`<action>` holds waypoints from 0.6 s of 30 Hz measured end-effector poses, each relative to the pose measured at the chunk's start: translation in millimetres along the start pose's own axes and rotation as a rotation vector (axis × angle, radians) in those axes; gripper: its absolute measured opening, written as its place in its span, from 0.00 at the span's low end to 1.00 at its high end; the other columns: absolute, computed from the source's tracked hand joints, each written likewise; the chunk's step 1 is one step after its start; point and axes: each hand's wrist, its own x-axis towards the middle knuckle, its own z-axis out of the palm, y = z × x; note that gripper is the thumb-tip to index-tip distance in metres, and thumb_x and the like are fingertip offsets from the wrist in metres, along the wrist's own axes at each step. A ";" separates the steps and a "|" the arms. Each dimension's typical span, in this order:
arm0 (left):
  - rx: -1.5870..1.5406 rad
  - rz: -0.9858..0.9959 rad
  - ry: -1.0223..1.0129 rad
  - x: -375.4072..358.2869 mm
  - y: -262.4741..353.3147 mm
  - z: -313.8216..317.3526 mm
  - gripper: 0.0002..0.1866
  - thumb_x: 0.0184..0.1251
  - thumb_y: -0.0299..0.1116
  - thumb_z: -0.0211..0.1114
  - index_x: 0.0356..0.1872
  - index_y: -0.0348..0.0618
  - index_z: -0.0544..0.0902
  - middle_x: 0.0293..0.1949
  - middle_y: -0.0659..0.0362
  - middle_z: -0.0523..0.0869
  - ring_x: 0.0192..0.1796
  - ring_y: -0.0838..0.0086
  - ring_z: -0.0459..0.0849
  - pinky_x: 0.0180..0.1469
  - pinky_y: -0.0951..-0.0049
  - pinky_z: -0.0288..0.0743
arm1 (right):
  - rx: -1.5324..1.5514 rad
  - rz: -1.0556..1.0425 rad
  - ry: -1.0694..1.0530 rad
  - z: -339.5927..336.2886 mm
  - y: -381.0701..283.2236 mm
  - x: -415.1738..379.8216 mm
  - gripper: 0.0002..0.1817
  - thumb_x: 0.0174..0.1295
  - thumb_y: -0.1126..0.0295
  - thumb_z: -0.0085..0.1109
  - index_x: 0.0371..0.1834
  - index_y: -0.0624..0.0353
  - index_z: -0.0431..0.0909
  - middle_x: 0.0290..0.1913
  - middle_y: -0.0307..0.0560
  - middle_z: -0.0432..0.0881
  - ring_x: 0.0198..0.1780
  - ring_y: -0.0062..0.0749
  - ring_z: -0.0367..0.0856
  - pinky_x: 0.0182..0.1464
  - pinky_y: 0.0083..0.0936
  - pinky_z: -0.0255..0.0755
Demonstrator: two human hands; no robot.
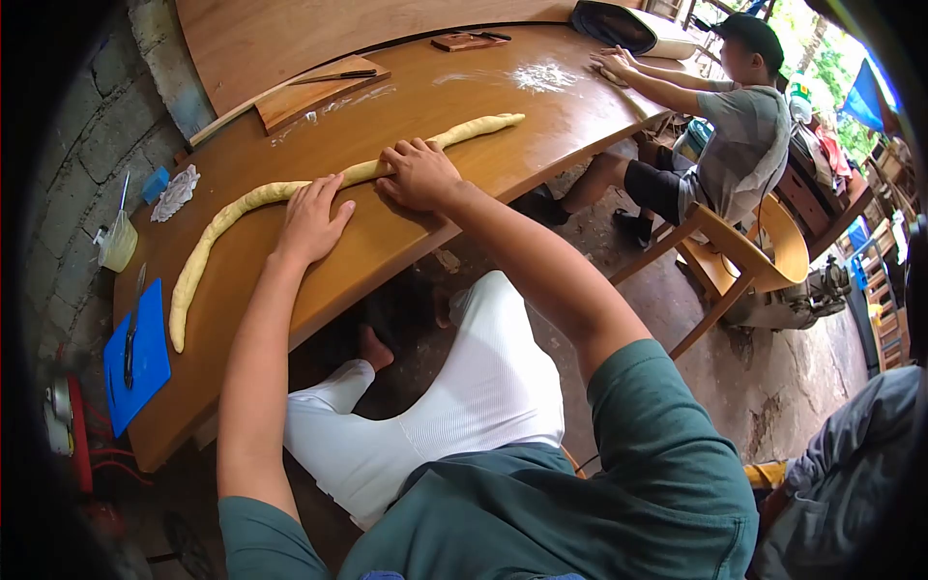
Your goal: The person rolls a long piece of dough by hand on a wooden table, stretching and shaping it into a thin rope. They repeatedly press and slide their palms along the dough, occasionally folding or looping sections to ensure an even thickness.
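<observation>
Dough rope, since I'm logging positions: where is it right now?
In the head view, the dough rope curves along the table, under the left hand and right hand, its left end beside the blue board.

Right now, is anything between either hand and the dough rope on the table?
Nothing visible: the left hand and right hand both rest directly on the dough rope. The blue board lies beside its left end, clear of both hands.

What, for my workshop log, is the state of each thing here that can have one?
Dough rope: long, curved
Left hand: open, on the dough rope
Right hand: open, on the dough rope
Table: partly dusted white
Blue sheet: lying flat
White wad: crumpled
Wooden chair: occupied
</observation>
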 end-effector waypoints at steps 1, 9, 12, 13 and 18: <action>-0.015 0.004 0.017 -2.0 2.5 -2.3 0.31 0.81 0.48 0.63 0.76 0.37 0.76 0.75 0.45 0.79 0.78 0.51 0.74 0.82 0.53 0.62 | -0.027 -0.009 -0.015 -6.0 -3.1 -3.0 0.29 0.71 0.45 0.60 0.64 0.55 0.81 0.62 0.52 0.83 0.69 0.47 0.78 0.73 0.48 0.67; -0.084 0.009 0.000 7.3 -0.7 1.2 0.30 0.86 0.48 0.56 0.76 0.35 0.76 0.79 0.43 0.74 0.82 0.50 0.70 0.84 0.53 0.61 | 0.006 -0.118 -0.036 -6.8 -44.9 2.3 0.28 0.77 0.51 0.53 0.69 0.61 0.78 0.69 0.54 0.81 0.75 0.49 0.74 0.78 0.47 0.64; -0.119 -0.038 -0.088 21.9 -22.3 18.9 0.33 0.90 0.52 0.48 0.81 0.37 0.71 0.84 0.44 0.67 0.87 0.52 0.61 0.87 0.53 0.55 | 0.039 -0.008 -0.097 11.6 -47.8 17.2 0.34 0.80 0.50 0.45 0.78 0.65 0.68 0.79 0.58 0.70 0.83 0.50 0.63 0.84 0.48 0.53; -0.149 -0.100 -0.129 27.5 -24.4 19.2 0.36 0.90 0.55 0.43 0.84 0.38 0.67 0.86 0.46 0.62 0.89 0.54 0.57 0.88 0.52 0.49 | 0.050 0.027 -0.117 18.6 -47.4 24.1 0.35 0.81 0.49 0.42 0.80 0.66 0.65 0.82 0.59 0.66 0.85 0.50 0.59 0.86 0.49 0.49; -0.153 -0.317 -0.271 74.4 -48.0 36.5 0.44 0.88 0.67 0.25 0.90 0.45 0.50 0.92 0.55 0.45 0.93 0.61 0.40 0.90 0.50 0.28 | 0.053 0.168 -0.235 51.0 -31.5 73.2 0.41 0.84 0.45 0.30 0.88 0.66 0.55 0.91 0.59 0.53 0.92 0.48 0.45 0.91 0.48 0.35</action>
